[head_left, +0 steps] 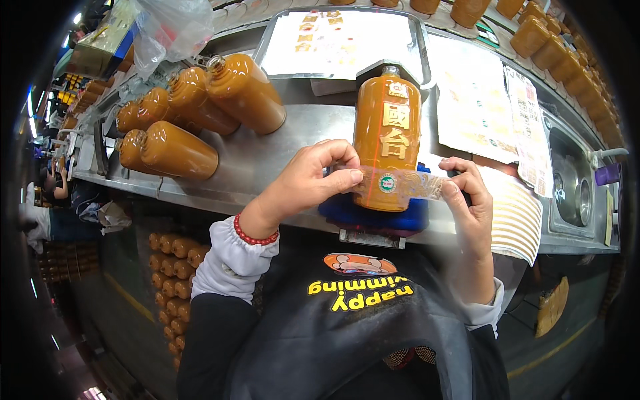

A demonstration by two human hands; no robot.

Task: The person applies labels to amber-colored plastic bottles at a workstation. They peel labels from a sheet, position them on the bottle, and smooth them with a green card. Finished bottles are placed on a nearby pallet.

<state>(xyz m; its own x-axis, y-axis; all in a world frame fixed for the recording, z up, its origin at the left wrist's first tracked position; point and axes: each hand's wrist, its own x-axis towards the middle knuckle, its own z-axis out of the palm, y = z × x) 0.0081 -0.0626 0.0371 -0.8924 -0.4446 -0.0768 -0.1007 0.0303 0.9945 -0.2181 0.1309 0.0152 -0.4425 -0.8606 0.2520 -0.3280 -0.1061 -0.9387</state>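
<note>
A glossy brown bottle [366,120] with raised gold characters lies in front of me, its neck pointing away. It rests on a blue holder [340,217] at the counter's near edge. Across its lower part stretches a clear strip of film [417,184] with a gold pattern and a small round green mark. My left hand [312,175] pinches the strip's left end between thumb and forefinger, against the bottle's left side. On the other side, my right hand [472,200] grips the right end, held off the bottle. The strip looks taut between them.
Several brown bottles [247,93] stand at the left of the metal counter [313,133]. Behind are a metal tray [268,47] with printed sheets [353,47] and more bottles [530,37]. To the right are a paper stack [470,100] and a sink [563,160].
</note>
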